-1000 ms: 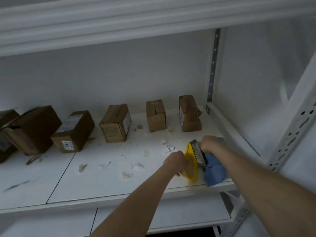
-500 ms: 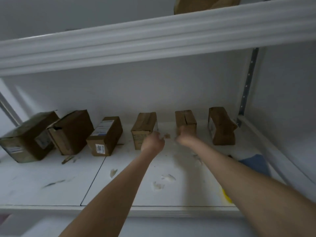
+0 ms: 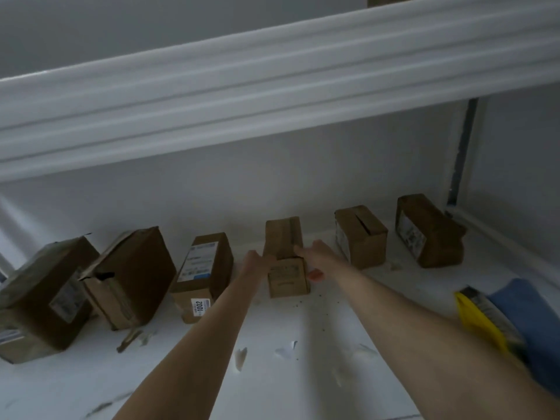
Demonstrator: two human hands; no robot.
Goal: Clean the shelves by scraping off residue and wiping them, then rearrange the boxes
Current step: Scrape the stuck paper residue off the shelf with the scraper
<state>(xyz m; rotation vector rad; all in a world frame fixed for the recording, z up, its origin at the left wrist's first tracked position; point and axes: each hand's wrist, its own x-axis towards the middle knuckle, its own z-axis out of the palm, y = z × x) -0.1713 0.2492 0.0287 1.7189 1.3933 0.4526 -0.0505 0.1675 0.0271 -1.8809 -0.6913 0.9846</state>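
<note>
1. Cardboard box [image 3: 286,277], 4th of 6 along the shelf [image 3: 303,395] back, sits between left hand [image 3: 257,263] and right hand [image 3: 316,262]; both touch its sides, finger curl unclear.
2. Squeeze evenly and lift it clear of the residue [image 3: 241,357].

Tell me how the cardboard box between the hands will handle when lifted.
Probably stiff: the cardboard box shows square edges between the left hand and right hand. Likely light, being among the smallest in the row. Flat-bottomed on the smooth white shelf, it should slide, not roll.
</note>
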